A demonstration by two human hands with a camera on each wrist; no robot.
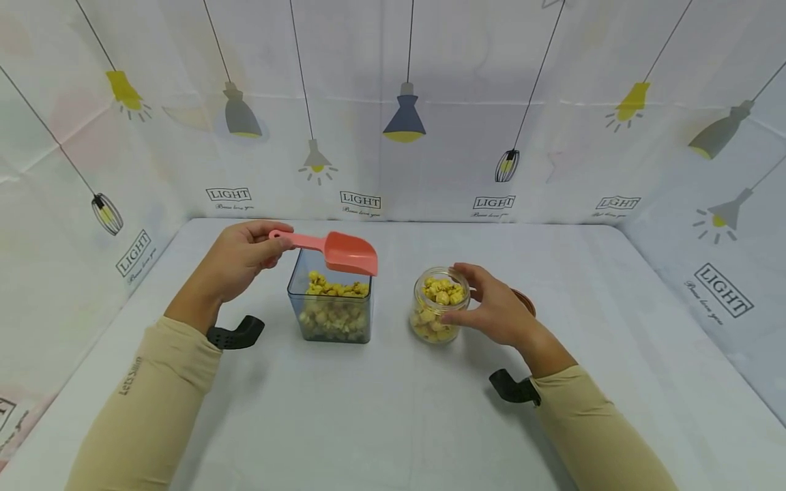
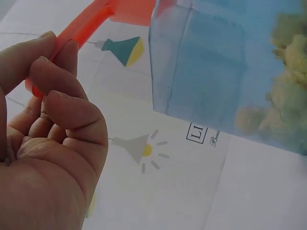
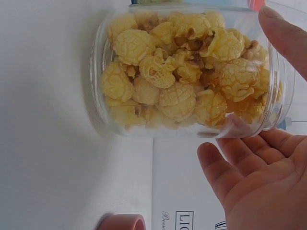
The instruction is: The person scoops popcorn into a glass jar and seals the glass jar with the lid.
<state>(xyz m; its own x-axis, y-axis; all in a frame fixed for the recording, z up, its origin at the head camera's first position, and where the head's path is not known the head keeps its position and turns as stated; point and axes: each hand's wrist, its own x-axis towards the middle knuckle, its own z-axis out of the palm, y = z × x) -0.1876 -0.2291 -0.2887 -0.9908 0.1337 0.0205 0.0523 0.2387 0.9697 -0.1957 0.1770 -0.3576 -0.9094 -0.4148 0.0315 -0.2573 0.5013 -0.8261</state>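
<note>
In the head view my left hand [image 1: 242,256] pinches the handle end of a coral-red scoop [image 1: 351,254], held level above a clear bluish bin [image 1: 334,320]. No popcorn shows in the scoop's bowl. Yellow popcorn [image 1: 331,288] fills the lower part of the bin. Thumb and fingers of my right hand [image 1: 494,310] grip a glass jar [image 1: 417,320] near its rim, from the right. The jar stands uncapped on the table, packed with popcorn [image 3: 177,76]. In the left wrist view the scoop handle [image 2: 86,26] sits between thumb and fingers.
A round reddish-brown object [image 1: 524,301] lies behind my right hand, mostly hidden; the right wrist view shows a pinkish rim [image 3: 123,222]. White cloth covers the table [image 1: 381,416]. A lamp-printed curtain [image 1: 454,157] stands along the back and sides.
</note>
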